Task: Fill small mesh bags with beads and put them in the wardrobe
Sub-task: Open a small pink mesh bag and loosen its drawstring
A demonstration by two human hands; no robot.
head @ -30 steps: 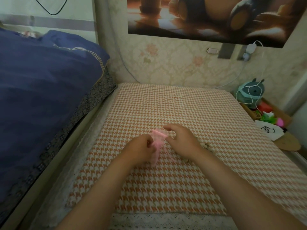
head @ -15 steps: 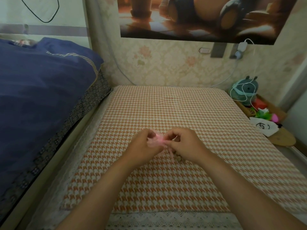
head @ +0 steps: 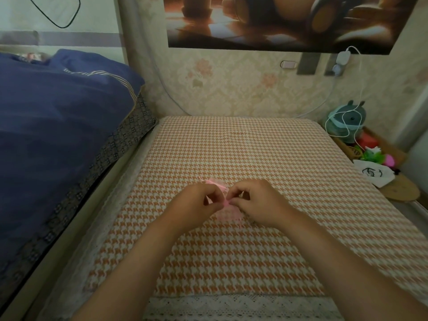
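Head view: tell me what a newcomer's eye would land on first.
First the two hands, left and right, meeting at the centre over the orange houndstooth cloth, both pinching a small pink mesh bag between them. Next the big blue quilt heaped along the left side. Then the dark poster on the floral wall at the top.

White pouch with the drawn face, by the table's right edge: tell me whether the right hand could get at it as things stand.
Probably yes, but not while busy. The right hand and left hand both pinch the pink mesh bag. The white pouch lies uncovered, with only bare houndstooth cloth between.
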